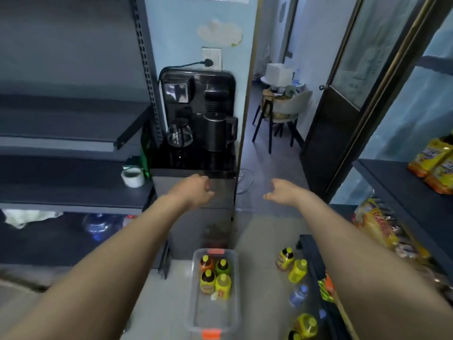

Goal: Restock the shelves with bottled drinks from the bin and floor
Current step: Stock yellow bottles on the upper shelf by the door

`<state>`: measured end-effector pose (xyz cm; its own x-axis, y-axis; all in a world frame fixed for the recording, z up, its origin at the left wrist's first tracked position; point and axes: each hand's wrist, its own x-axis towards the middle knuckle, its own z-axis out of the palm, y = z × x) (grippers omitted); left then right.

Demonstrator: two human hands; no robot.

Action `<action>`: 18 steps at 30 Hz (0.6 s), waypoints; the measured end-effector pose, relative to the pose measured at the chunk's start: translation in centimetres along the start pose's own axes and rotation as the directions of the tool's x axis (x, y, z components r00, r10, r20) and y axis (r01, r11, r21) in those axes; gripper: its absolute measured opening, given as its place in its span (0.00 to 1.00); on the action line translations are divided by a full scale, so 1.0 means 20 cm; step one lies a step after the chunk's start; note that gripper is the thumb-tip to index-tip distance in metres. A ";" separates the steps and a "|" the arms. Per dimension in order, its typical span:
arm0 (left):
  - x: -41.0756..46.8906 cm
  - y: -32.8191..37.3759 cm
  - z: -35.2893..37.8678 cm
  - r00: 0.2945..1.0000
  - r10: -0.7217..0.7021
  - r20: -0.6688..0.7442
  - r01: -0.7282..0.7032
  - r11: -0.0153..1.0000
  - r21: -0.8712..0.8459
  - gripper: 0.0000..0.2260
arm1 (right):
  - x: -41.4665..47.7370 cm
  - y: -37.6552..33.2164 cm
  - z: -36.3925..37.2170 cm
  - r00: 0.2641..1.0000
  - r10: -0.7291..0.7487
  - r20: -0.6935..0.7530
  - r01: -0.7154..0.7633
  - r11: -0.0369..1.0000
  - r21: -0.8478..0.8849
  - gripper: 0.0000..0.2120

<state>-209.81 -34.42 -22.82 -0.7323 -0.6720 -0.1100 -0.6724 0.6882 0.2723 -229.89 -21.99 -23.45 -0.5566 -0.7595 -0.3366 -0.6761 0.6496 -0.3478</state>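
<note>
We can read no text in this scene: red lettering on the yellow snack bags [375, 224] is blurred, and labels on the yellow-capped plastic bottles [223, 285] in the clear plastic bin [235, 315] are illegible.

The bin [213, 312] lies on the floor [259, 241] straight before you, with four bottles [215, 276] grouped in its far end. Behind it stands the drinks machine [198, 119]. To your left rise the shelves [73, 192], with a roll of tape [133, 177] on one of them. To your right, more bottles [297, 270] lie on the floor beside the bin, near the foot of another shelf unit [397, 182] that carries snack bags [375, 224].
</note>
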 end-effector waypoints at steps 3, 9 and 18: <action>-0.16 -0.17 0.04 0.997 -0.059 0.045 0.059 0.998 0.006 0.16 | -0.06 -0.16 0.16 0.997 -0.043 0.059 0.043 0.999 0.003 0.23; -0.34 -0.47 0.17 0.983 -0.165 0.083 0.170 0.984 -0.057 0.15 | -0.03 -0.31 0.52 0.978 -0.087 0.191 0.097 0.994 -0.048 0.29; -0.20 -0.66 0.46 0.963 -0.221 0.156 0.239 0.965 -0.110 0.09 | 0.24 -0.30 0.86 0.964 -0.086 0.253 0.114 0.989 -0.098 0.30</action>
<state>-198.96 -38.35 -34.72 -0.5731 -0.7563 -0.3155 -0.8122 0.4732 0.3412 -220.30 -28.99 -38.05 -0.3561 -0.7793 -0.5157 -0.7793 0.5522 -0.2963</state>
